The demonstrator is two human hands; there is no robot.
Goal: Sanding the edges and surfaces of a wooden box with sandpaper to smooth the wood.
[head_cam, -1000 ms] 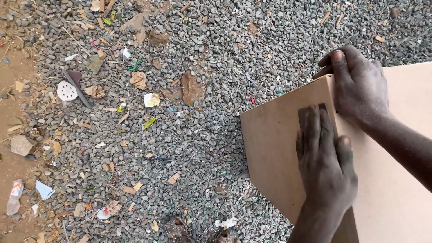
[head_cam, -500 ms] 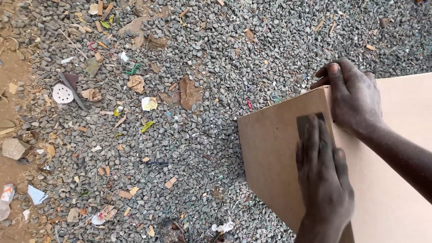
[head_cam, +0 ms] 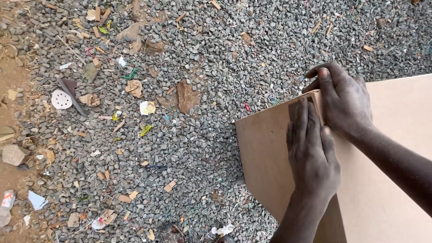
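A tan flat board lies over the gravel at the right, its corner pointing left. My left hand lies flat on the board near its far edge, fingers pressing a dark piece of sandpaper against the surface. My right hand is curled over the board's far edge just beside the sandpaper, thumb on top and fingers wrapped behind. Both hands look dusty.
Grey gravel covers the ground, strewn with wood chips, dry leaves and paper scraps. A round white sanding disc lies at the left beside a dark strip. Bare brown earth with a stone runs along the left edge.
My left hand with the sandpaper has slid along the board toward its far edge, closer to my right hand. My right hand keeps its grip on the edge.
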